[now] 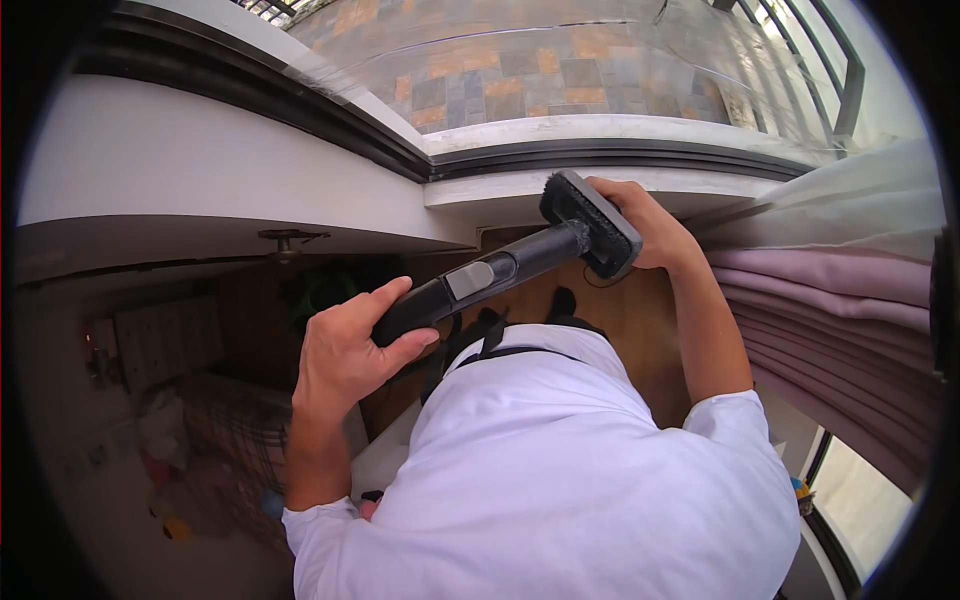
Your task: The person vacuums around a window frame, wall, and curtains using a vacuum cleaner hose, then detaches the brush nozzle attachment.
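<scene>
A black vacuum cleaner brush attachment [540,255] is held slantwise in front of my chest, with a grey slider on its tube and dark bristles on its wide head. My left hand [350,345] grips the tube's lower end, thumb on one side and fingers on the other. At the upper right, my right hand [645,225] holds the brush head from its far edge. Most of the right fingers are hidden behind the head. The bristled side faces up and to the left.
Ahead runs a window sill [600,180] with a dark frame track [600,153]. Clear plastic sheeting [560,45] spreads over patterned tiles outside. Pink curtains [830,310] hang at the right. A window handle [287,242] sticks out at the left. Behind lies a wooden floor [640,310].
</scene>
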### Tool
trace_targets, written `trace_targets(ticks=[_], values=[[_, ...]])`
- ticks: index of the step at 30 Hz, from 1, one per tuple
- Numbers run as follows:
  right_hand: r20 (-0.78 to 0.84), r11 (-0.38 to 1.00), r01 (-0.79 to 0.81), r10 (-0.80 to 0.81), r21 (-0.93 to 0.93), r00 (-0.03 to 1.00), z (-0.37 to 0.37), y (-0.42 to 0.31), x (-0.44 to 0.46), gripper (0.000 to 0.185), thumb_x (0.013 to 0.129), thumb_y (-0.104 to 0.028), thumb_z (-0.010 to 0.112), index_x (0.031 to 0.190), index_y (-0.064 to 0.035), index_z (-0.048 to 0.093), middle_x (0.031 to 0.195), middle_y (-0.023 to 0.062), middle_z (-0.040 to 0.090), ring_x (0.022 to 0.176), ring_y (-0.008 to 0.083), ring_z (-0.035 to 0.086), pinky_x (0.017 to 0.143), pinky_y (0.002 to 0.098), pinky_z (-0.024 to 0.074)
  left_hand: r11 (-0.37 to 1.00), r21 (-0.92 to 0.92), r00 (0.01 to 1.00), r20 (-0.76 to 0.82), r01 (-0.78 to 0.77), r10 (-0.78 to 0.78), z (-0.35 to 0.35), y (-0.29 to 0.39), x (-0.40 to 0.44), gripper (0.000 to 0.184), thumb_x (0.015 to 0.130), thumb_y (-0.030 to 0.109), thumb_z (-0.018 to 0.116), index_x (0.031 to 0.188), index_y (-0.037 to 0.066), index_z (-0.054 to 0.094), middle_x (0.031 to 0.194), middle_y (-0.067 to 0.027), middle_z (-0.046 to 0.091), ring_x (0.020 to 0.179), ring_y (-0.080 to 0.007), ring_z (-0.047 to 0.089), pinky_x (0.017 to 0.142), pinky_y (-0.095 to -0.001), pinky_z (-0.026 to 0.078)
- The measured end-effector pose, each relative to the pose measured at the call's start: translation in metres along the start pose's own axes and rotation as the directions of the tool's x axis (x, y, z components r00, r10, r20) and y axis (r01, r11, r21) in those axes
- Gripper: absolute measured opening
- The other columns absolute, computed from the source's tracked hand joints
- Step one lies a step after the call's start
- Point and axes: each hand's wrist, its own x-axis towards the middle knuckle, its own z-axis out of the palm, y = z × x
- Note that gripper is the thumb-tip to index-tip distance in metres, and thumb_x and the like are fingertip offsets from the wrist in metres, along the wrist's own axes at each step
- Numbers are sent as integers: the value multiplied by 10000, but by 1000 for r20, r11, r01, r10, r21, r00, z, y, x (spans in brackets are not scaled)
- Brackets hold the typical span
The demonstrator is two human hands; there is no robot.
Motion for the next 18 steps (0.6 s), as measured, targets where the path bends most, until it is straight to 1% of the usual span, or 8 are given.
trace_targets(ticks=[3,5,7,11,14,15,17,18], values=[[74,991,-91,98,-99,992,-4,2,-1,474,710,60,678,1181,12,640,950,147,698,830,197,589,834,288,489,998,19,997,-51,60,-59,1,-1,5,584,768,440,856,1180,51,713,860,-144,723,683,-278,699,626,-336,554],[94,971,-151,170,-183,981,-5,4,1,460,708,97,649,1159,5,651,922,168,694,808,216,583,813,294,493,989,37,990,17,141,-141,0,-3,12,566,773,439,851,1170,57,718,868,-152,725,711,-284,711,647,-339,563],[114,966,-116,145,-231,983,-8,3,5,470,687,137,617,1132,-8,658,890,200,681,758,260,533,764,310,497,1000,-2,1000,7,-1,1,8,1,9,551,779,435,846,1172,69,720,867,-142,729,747,-297,718,671,-341,566],[221,942,-94,171,-321,960,-13,10,6,439,701,118,631,1122,-5,660,894,203,695,758,324,601,746,338,510,999,3,995,83,55,-55,10,-2,11,497,811,380,829,1181,70,710,920,-159,740,782,-292,727,698,-339,558],[173,915,-145,224,-377,959,-9,4,12,436,714,108,636,1133,-10,666,891,205,699,784,337,640,753,347,515,951,69,931,196,300,-308,6,-2,21,476,823,373,818,1178,75,710,881,-152,734,768,-292,725,704,-335,555],[167,914,-150,225,-376,960,-10,6,12,436,714,108,636,1133,-10,666,891,205,699,784,337,640,753,347,515,953,70,932,200,295,-303,11,4,17,476,823,373,818,1178,75,710,881,-152,734,768,-292,725,704,-335,555],[162,910,-113,192,-399,968,-14,13,13,420,674,74,678,1087,7,648,840,173,652,759,160,501,743,310,480,994,-6,989,106,108,-107,21,12,7,531,805,483,809,1172,109,722,842,-144,731,774,-297,724,700,-366,563],[166,908,-111,192,-403,967,-13,14,12,420,674,74,678,1087,7,648,840,173,652,759,160,501,743,310,480,994,-28,990,101,104,-101,20,4,8,527,814,491,800,1174,114,722,831,-142,730,768,-295,725,702,-369,564]])
